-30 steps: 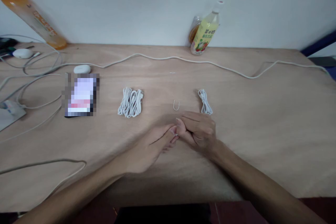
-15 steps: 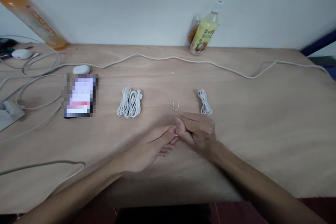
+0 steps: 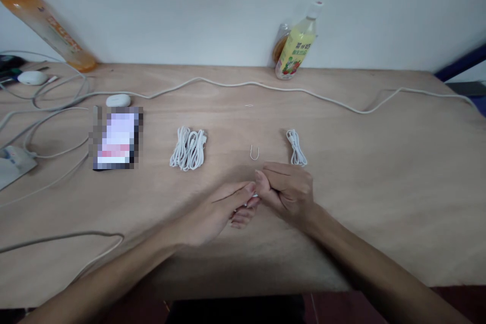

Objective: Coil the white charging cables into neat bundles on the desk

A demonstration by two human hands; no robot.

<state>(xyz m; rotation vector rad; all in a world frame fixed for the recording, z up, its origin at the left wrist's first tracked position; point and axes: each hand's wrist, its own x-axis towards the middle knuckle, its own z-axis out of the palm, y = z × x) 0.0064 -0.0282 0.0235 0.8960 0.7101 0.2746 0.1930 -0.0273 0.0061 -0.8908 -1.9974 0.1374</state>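
My left hand (image 3: pixel 224 210) is closed, its thumb pressed over curled fingers. Bits of a white cable (image 3: pixel 255 195) show between them; most of it is hidden inside the hands. Against its fingertips, my right hand (image 3: pixel 286 190) is closed too, pinching at the same white cable with thumb and bent fingers. Just beyond the hands lies a small U-shaped white tie (image 3: pixel 254 159). To the right of it is one folded white cable (image 3: pixel 296 148), and to the left a group of folded white cables (image 3: pixel 188 149).
A phone (image 3: pixel 117 139) lies at left, near a white earbud case (image 3: pixel 118 100) and loose cords. One long white cord (image 3: pixel 246 84) crosses the back of the table. A yellow drink bottle (image 3: pixel 298 48) and an orange bottle (image 3: pixel 56 30) lean against the wall. A thin tie (image 3: pixel 248 106) lies mid-table.
Both hands stay in nearly the same place. The left fingers have shifted slightly, and a little more of the white cable shows between them.
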